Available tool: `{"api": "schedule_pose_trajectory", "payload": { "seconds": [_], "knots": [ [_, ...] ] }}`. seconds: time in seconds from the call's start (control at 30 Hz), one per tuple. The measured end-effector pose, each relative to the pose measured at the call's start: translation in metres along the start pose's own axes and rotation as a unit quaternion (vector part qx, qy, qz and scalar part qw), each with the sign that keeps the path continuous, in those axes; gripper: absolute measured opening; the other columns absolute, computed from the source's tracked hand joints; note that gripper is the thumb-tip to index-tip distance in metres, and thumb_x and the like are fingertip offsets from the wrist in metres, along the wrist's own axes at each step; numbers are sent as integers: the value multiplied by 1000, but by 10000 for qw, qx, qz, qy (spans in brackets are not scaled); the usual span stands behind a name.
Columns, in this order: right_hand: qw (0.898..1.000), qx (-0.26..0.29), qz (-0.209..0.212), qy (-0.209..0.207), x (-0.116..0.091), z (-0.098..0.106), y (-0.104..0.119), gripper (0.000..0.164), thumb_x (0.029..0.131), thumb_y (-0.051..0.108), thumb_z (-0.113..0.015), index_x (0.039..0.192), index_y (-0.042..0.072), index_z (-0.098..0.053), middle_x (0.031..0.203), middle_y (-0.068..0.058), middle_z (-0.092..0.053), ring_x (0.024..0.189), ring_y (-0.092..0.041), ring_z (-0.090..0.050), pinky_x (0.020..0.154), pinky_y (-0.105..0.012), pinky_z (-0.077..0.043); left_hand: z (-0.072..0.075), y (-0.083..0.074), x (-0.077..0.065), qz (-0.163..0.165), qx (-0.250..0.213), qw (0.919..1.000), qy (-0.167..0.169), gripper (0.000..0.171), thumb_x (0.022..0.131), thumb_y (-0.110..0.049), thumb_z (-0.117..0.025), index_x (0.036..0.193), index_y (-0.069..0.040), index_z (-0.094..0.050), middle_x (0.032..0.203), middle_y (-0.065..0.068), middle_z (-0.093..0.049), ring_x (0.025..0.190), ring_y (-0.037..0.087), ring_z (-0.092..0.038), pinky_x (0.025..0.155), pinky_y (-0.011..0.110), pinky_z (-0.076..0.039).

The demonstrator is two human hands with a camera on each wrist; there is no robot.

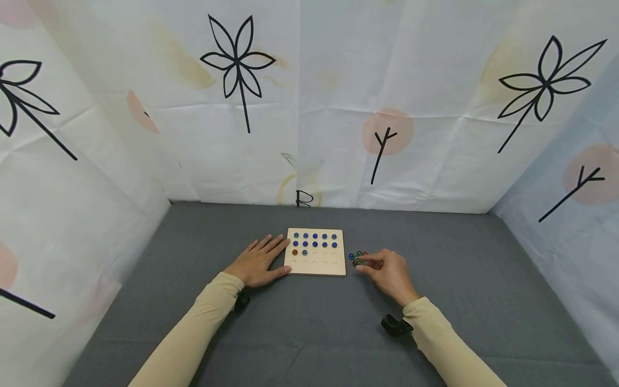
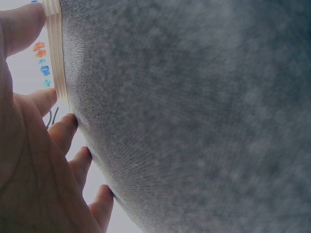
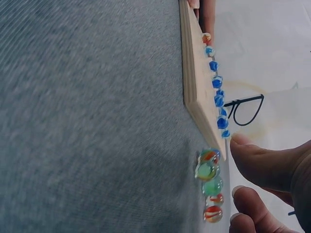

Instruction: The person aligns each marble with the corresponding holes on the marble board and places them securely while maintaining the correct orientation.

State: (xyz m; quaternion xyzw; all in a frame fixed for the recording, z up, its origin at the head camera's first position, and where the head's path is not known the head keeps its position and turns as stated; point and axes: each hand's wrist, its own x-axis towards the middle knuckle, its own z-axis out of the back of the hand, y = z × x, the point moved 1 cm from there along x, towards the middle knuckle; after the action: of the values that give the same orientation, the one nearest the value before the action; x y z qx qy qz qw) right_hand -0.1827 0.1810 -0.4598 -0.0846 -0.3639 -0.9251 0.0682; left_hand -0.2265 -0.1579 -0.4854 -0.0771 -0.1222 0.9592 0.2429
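On the grey cloth lies a wooden marble board (image 1: 309, 267) with rows of shallow holes. Blue marbles (image 1: 315, 244) fill its two far rows, while an orange marble (image 1: 295, 252) and a teal one (image 1: 304, 252) sit at the left of the third row. My left hand (image 1: 256, 263) lies with fingers spread, its thumb and index finger touching the board's left edge. Just right of the board is a small cluster of loose glass marbles (image 3: 212, 186). Over them hovers my right hand (image 1: 390, 274), thumb and fingertips apart with no marble visible between them.
The grey cloth-covered table (image 1: 309, 333) surrounds the board on all sides. White printed fabric walls (image 1: 333, 80) rise at the back, left and right. Dark wrist devices (image 1: 396, 325) sit under both forearms.
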Motion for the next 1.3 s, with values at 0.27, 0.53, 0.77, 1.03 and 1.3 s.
{"api": "schedule_pose_trajectory", "payload": {
  "seconds": [0.27,0.53,0.77,1.03,1.3],
  "knots": [
    [9999,-156,36,-8,0,-1,-8,20,78,11,-89,97,6,-83,78,-3,-64,67,-15,-56,59,-31,-44,4,-3,-1,-12,-29,10000,37,79,101,-63,-45,163,-16,-27,166,11,-25,153,37,-19,122,58,-15],
    [9999,-143,-4,72,1,-3,-14,20,79,11,-88,97,6,-83,77,-2,-62,66,-14,-56,59,-32,-45,0,1,1,6,13,10000,12,79,101,-65,-43,164,-21,-23,167,6,-23,154,33,-16,123,56,-13],
    [9997,-119,-121,202,1,-5,-15,21,80,13,-88,99,6,-82,77,0,-62,65,-12,-55,58,-31,-45,-1,2,0,2,-3,10000,-6,79,101,-66,-43,164,-22,-24,167,5,-23,154,33,-17,123,56,-13],
    [9995,-170,-138,243,2,-7,-15,21,81,13,-87,100,6,-82,74,1,-64,62,-11,-56,56,-31,-45,-2,2,1,16,13,10000,-1,79,101,-65,-44,164,-21,-23,167,5,-23,154,33,-17,123,56,-13],
    [9996,-157,-104,188,3,-9,-15,20,80,13,-88,98,6,-83,69,1,-67,59,-11,-57,55,-32,-47,-2,2,1,33,17,10000,6,79,101,-65,-45,164,-21,-24,167,6,-23,154,33,-17,123,56,-13]
  ]
}}
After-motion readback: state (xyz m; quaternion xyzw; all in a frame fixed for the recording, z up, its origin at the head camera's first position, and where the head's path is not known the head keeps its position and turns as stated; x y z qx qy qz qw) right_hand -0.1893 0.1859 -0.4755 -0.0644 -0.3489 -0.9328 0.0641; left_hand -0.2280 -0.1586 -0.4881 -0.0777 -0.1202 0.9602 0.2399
